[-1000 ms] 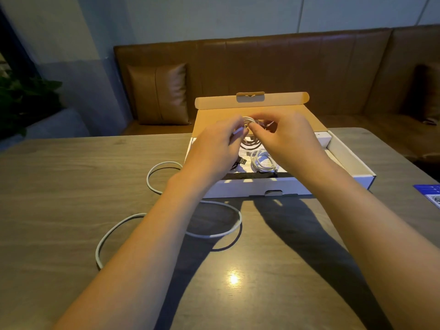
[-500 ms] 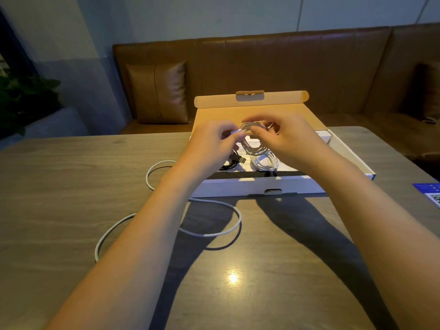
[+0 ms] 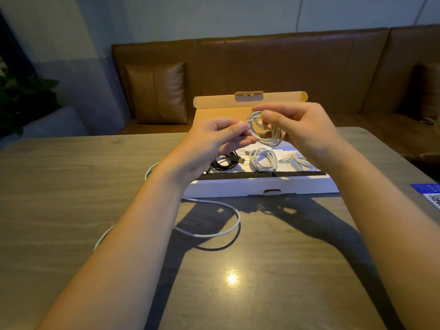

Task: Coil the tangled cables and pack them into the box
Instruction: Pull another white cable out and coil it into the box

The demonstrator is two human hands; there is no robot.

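Note:
Above the open white box (image 3: 259, 188), my right hand (image 3: 302, 132) holds a small coil of white cable (image 3: 264, 133) between thumb and fingers. My left hand (image 3: 214, 144) pinches the loose end of that coil at its left side. Inside the box lie a coiled black cable (image 3: 225, 161) with a USB plug, a coiled white cable (image 3: 263, 160) and another white cable (image 3: 301, 160) partly hidden by my right wrist. A long loose white cable (image 3: 214, 233) lies uncoiled on the table in front of the box, running under my left forearm.
The box lid (image 3: 250, 101) stands open at the far side. A blue card (image 3: 431, 194) lies at the table's right edge. A brown leather bench (image 3: 285, 67) with a cushion (image 3: 156, 91) runs behind the wooden table (image 3: 71, 186).
Both hands have lifted the white coil higher above the box, so the cables lying inside show more fully. The loose cable on the table has not moved.

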